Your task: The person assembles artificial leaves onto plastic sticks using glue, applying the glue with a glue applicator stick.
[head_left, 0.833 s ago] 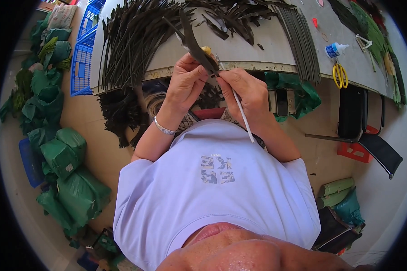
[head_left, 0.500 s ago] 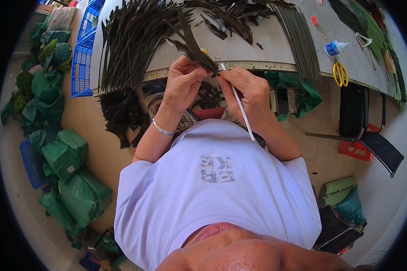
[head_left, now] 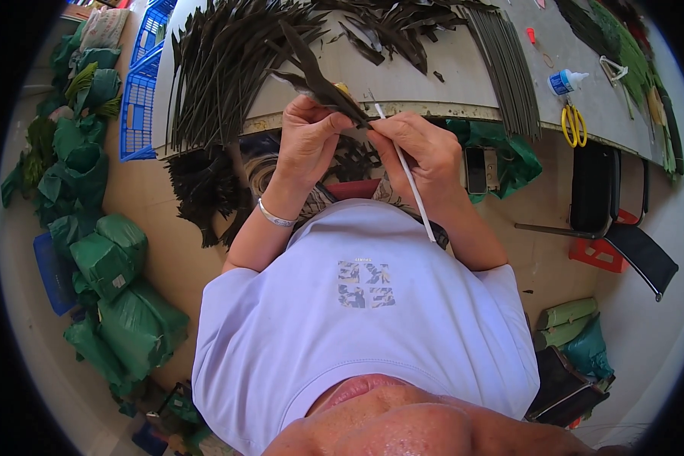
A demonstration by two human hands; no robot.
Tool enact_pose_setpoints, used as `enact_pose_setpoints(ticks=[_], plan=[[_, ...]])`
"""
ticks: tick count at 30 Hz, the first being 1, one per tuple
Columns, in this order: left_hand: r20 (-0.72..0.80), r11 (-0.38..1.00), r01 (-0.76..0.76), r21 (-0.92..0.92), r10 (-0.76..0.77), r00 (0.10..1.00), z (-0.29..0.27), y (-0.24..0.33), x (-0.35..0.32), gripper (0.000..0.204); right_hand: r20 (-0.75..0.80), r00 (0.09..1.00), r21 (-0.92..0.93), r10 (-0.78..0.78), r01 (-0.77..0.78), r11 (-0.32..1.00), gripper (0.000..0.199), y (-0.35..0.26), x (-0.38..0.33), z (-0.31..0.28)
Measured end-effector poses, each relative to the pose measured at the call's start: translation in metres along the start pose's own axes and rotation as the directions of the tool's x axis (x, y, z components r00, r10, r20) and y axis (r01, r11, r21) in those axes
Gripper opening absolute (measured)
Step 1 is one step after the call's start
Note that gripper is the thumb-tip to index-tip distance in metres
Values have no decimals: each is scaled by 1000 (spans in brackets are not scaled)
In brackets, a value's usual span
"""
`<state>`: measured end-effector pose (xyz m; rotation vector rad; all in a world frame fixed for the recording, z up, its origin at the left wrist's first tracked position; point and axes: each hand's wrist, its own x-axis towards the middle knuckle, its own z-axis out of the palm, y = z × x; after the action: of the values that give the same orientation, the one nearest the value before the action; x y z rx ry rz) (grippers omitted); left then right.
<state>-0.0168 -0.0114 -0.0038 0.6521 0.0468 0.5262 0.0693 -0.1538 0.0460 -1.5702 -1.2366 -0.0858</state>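
My left hand [head_left: 310,137], with a bracelet at the wrist, pinches the base of a small bunch of long dark leaves [head_left: 318,85] at the table's near edge. The leaf tips point up and to the left. My right hand [head_left: 425,148] closes on the same base with thumb and forefinger, touching the bunch. It also holds a thin white rod [head_left: 416,190], which slants down towards my shirt and has a small hook-like tip at its upper end. A small yellow thing [head_left: 342,88] shows partly behind the leaves. The exact joint between the fingertips is hidden.
Dark leaf piles [head_left: 228,68] and a row of dark stems [head_left: 509,76] lie on the table [head_left: 448,90]. A glue bottle [head_left: 566,81] and yellow-handled scissors [head_left: 574,125] sit to the right. Blue crates [head_left: 137,118] and green bags [head_left: 133,319] stand left; a black chair [head_left: 594,186] stands right.
The leaf bunch has tilted slightly further left. My right hand and the white rod have shifted a little to the right.
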Motion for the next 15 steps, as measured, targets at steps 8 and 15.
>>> enact_pose_setpoints(ticks=[8,15], plan=[[42,999,-12,41,10,999,-3,1,2,31,26,999,46,36,-37,998,14,-1,3,-2],[22,998,7,64,-8,1000,12,4,2,41,-4,1000,-91,-18,18,996,15,5,-2,3]])
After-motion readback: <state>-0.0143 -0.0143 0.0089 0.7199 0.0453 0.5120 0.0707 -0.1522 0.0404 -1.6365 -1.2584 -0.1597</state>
